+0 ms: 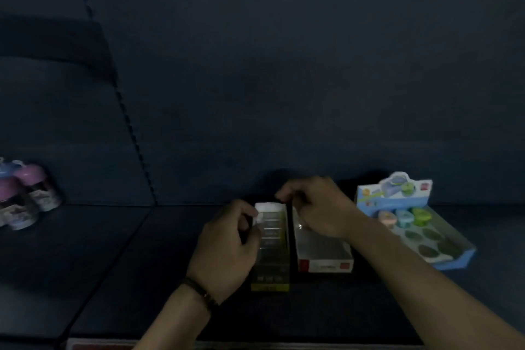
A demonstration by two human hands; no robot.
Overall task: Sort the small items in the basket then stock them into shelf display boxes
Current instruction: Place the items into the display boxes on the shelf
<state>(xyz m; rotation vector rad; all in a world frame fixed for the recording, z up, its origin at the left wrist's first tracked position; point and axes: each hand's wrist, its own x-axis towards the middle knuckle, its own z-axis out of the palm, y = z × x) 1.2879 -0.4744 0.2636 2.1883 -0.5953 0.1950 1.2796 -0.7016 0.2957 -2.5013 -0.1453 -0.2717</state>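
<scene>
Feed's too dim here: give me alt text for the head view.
Dim scene: the left hand curls at a yellow-edged box, the right hand is over a red-and-white box beside it, on dark blue padding. A blue box of pastel items sits right, bottles left.

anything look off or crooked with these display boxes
Nothing spilled or damaged that I can see. The blue display tray sits skewed relative to the yellow-fronted box and the red-and-white box, which lie parallel; only three of its slots are filled.
</scene>
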